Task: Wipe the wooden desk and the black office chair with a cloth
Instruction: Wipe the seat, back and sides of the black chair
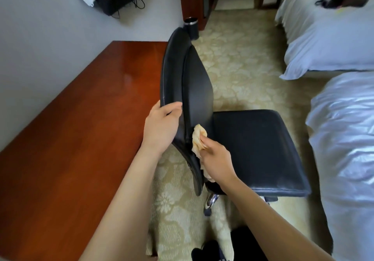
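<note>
Gripping the chair (257,151) by the edge of its back (190,78), the left hand (162,127) has its thumb on the front face and its fingers wrapped round behind, tips hidden. The right hand (217,165) pinches a bunched cloth (199,139) and presses it low on that front face, just beside the crease where back meets seat.

The back's long edge runs from near to far, so most of it lies beyond the cloth. The seat (263,135) spreads to the right, nearer the right hand. The desk (70,129) lies left, just beside the back and nearer the left hand.

Part of the cloth is hidden under the right hand. The chair's base is mostly hidden, with only a chrome piece showing under the seat. Whether the desk is wiped I cannot tell.
</note>
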The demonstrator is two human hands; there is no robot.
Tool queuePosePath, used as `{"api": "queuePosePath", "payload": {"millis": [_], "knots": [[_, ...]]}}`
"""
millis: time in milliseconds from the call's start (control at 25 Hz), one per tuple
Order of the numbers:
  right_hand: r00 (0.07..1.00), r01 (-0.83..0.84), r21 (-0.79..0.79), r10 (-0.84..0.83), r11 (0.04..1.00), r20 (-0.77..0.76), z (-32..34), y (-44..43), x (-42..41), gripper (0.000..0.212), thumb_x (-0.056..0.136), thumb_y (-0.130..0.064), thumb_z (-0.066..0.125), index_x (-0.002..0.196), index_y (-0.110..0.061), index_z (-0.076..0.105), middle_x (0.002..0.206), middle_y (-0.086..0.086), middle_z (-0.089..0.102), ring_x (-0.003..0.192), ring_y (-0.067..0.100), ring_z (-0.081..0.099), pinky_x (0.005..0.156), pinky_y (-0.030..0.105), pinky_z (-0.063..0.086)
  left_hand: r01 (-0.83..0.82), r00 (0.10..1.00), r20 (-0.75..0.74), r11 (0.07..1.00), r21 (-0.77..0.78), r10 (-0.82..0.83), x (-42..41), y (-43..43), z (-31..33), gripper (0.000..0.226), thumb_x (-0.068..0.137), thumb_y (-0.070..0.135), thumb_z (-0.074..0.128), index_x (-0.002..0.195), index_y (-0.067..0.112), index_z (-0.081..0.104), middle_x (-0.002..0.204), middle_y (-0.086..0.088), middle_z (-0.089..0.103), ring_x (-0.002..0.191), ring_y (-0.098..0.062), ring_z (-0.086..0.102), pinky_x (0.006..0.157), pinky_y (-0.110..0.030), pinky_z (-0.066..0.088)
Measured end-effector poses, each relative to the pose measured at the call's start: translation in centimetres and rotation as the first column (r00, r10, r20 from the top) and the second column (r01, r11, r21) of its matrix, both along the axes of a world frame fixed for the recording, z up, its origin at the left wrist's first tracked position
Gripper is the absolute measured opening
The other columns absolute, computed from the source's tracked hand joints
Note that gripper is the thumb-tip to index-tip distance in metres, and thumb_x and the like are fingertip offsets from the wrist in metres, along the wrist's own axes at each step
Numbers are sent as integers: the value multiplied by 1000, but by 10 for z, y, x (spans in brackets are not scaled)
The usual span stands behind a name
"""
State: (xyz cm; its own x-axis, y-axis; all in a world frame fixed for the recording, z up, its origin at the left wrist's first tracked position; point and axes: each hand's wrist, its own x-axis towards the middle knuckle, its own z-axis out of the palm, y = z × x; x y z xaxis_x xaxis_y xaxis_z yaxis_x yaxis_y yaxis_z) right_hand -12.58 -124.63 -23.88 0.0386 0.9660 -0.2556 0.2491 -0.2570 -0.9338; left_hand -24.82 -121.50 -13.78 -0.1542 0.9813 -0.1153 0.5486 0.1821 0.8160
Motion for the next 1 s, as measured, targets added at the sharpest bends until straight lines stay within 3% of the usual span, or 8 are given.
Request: {"api": "queuePosePath", "payload": {"millis": [160,240,360,440,560,680,880,1000], "knots": [[998,3,43,0,999,-69,21,-1,9,47,94,-2,44,135,-24,51,114,-12,54,79,-7,54,63,-2,40,28,996,-85,999,37,-25,8,-26,10,31,100,25,44,122,25,65,140,12,43,132,-7,35,84,-2,17],[997,-12,75,17,997,-75,29,-4,15,45,94,-3,46,133,-23,53,115,-12,54,88,-7,54,68,-4,38,41,987,-156,999,33,-35,15,-36,9,31,99,28,44,124,29,63,150,5,37,125,-9,46,85,-5,25],[996,-56,80,61,995,-59,37,-13,31,44,92,-3,46,130,-23,57,109,-9,63,97,10,62,72,11,48,80,940,-324,993,-89,-104,27,-50,15,36,100,34,41,133,37,54,156,-9,27,82,-18,66,80,-25,48],[994,-91,57,94,994,-50,42,-21,49,43,92,-3,46,128,-22,58,95,-9,64,93,21,65,66,16,51,125,893,-415,981,-149,-177,42,-61,24,38,100,35,38,135,35,52,145,-11,44,94,-26,65,80,-30,49],[988,-143,48,145,989,-44,47,-38,78,40,91,-4,49,125,-21,61,94,-10,65,76,3,62,58,6,44,190,744,-620,969,-160,-248,72,-77,31,40,101,40,33,125,25,61,95,-2,67,91,-23,61,92,-39,46],[981,-195,63,196,979,-5,55,-54,112,37,89,-4,51,119,-20,66,90,-8,68,71,-3,61,58,5,41,191,625,-732,962,-195,-272,110,-92,36,45,100,45,31,115,20,65,96,-4,66,96,-26,61,93,-42,45],[987,-163,70,163,984,8,64,-80,165,33,91,-7,51,115,-22,68,95,-3,72,92,23,63,68,28,50,208,585,-751,952,-225,-305,174,-125,48,34,100,34,35,78,13,51,81,-5,53,95,-29,60,75,-33,42],[992,-126,133,121,983,42,69,-93,199,30,91,-8,53,112,-22,69,94,-10,70,85,-5,63,63,6,46,240,504,-797,940,-241,-333,214,-138,45,22,99,28,37,92,14,52,101,-8,61,100,-29,59,74,-33,37]]}}
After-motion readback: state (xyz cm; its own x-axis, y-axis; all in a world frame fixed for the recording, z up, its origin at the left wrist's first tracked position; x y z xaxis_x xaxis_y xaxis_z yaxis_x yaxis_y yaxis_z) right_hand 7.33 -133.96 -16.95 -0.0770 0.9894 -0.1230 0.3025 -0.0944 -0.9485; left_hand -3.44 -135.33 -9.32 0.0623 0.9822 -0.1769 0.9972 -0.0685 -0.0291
